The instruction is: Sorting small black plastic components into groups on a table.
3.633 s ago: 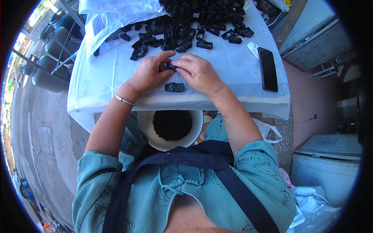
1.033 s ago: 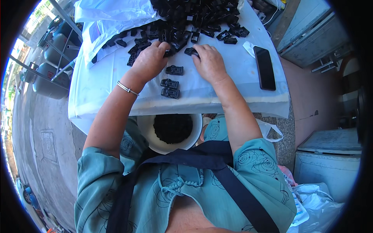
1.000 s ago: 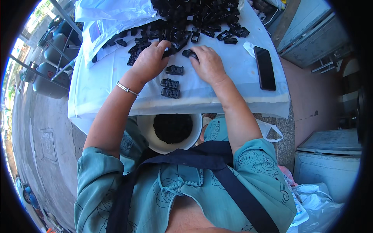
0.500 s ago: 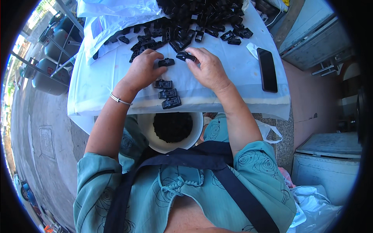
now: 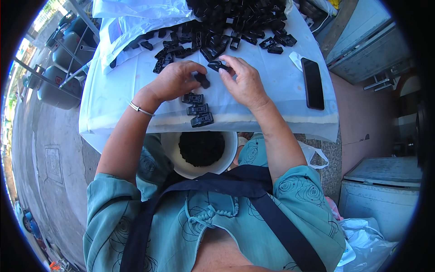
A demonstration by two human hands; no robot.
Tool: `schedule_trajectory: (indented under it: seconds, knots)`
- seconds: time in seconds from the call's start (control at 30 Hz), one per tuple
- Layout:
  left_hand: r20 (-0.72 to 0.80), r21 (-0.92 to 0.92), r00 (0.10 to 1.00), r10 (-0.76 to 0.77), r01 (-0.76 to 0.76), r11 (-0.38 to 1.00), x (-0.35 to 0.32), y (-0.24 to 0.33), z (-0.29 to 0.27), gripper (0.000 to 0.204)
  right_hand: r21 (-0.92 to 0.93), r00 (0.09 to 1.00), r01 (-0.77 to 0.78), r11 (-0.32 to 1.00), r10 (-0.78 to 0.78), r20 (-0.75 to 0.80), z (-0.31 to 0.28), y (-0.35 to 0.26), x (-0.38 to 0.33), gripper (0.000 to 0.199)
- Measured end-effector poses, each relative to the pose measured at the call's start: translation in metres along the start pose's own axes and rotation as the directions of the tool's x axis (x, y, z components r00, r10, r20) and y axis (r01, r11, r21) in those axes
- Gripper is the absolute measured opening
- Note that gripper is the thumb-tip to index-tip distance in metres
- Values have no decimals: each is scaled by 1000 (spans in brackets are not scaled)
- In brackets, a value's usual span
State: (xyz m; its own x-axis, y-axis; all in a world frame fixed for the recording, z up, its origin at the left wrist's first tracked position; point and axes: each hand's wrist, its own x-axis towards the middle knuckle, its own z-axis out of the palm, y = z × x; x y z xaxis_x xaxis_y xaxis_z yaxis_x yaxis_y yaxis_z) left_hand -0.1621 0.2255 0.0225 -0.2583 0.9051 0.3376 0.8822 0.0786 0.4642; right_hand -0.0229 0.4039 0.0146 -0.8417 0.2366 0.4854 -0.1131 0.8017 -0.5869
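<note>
Over the white-covered table [image 5: 131, 111], my left hand [image 5: 176, 80] pinches a small black plastic part [image 5: 202, 80] between thumb and fingers, tilted downward. My right hand [image 5: 244, 81] grips a second black plastic part [image 5: 218, 66] of a similar kind by its end, a little farther off and to the right. The two held parts are apart. Below my left hand, three black plastic parts [image 5: 198, 109] stand in a short column toward the near table edge. A big heap of the same black parts [image 5: 244, 20] spreads over the far side, just beyond both hands.
A black phone [image 5: 312, 84] lies at the table's right. White plastic sheeting [image 5: 140, 22] covers the far left corner. Under the near edge, between my knees, stands a white basin [image 5: 232, 156] holding dark small pieces. Grey metal cabinets [image 5: 380, 195] stand at the right.
My left hand has turned the part from lying level to a steep tilt, with the fingers curling round it. My right hand keeps its part in nearly the same place.
</note>
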Motion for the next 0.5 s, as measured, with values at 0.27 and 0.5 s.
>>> schedule_trajectory:
  seconds: [0.27,0.5]
  knots:
    - [-76,-251,952,-298,271,929,-6,6,15,64,73,972,205,976,-212,99,12,-5,-3,32]
    - [-14,-258,943,-332,317,913,-5,5,13,68,66,949,284,957,-290,123,14,3,4,30]
